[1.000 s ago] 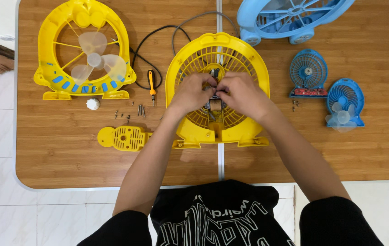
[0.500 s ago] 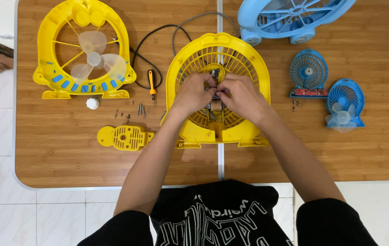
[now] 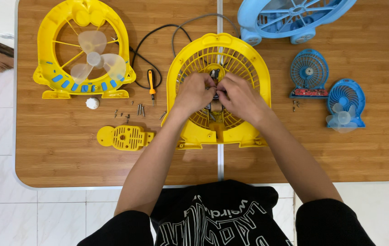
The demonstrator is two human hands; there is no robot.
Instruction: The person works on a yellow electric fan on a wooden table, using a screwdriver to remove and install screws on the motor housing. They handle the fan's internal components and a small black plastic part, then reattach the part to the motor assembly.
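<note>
A yellow fan housing [image 3: 190,77] with a round grille lies flat at the middle of the wooden table [image 3: 67,159]. My left hand [image 3: 194,92] and my right hand [image 3: 241,98] meet over its centre, fingertips pinched on a small dark part at the hub [image 3: 214,74]. What exactly the fingers grip is hidden beneath them. Black and grey cables [image 3: 158,38] run from the top of the housing.
Another yellow fan half with clear blades [image 3: 85,50] lies at the back left. An orange screwdriver [image 3: 150,81], several loose screws [image 3: 135,110], a white knob [image 3: 93,103] and a yellow cover plate [image 3: 124,136] lie left. Blue fans [image 3: 290,16] [image 3: 309,73] [image 3: 345,104] sit right.
Both hands stay at the hub; the fingers shift only slightly. Nothing on the table has moved.
</note>
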